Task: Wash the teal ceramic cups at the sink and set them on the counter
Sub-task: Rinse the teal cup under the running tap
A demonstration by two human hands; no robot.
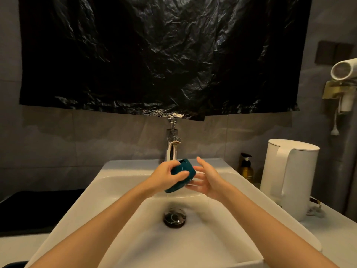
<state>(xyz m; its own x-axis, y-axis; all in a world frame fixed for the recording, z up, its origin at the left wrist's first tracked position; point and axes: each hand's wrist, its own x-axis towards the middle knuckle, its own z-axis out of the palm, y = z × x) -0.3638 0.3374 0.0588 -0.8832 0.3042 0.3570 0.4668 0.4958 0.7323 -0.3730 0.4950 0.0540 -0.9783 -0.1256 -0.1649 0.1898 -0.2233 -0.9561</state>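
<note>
The left hand (166, 176) curls its fingers round a glossy teal ceramic cup (184, 174), tilted above the smooth white sink (77, 206) near its back edge, below the chrome tap (172, 149); the right hand (207, 180), fingers spread, touches the cup's side

There is one teal ceramic cup (185, 168), one chrome tap (171, 147), one tall white kettle (297, 176), one amber pump bottle (246, 170) and one white sink (123, 165).

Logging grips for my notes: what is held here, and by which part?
The left hand grips the teal cup round its side; the right hand is open, gripping nothing.
</note>
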